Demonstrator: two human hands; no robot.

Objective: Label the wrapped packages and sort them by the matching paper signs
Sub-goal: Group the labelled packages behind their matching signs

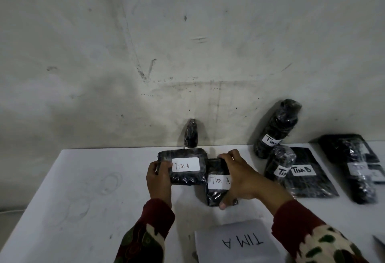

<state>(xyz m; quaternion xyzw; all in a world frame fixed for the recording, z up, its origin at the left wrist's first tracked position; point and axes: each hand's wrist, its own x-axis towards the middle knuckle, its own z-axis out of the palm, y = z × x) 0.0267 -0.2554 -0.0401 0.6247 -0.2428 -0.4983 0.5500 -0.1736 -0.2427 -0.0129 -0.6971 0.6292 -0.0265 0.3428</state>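
A black wrapped package (183, 177) with a white "TIM A" label lies near the table's back edge; my left hand (158, 177) grips its left end. Touching it on the right is a second black "TIM A" package (216, 194), held from the right side by my right hand (239, 176), thumb under its near end. A paper sign reading "TIM A" (237, 242) lies at the near edge, below both packages. Further right, a flat black package labelled "TIM B" (306, 181) lies with two black cylinders labelled "TIM" (277, 129) (280, 162).
The white table (83, 189) stands against a scuffed wall. A small black wrapped item (191, 133) leans on the wall behind the packages. Another black wrapped package (360, 171) lies at the far right, and a paper corner (379, 244) shows at the right edge.
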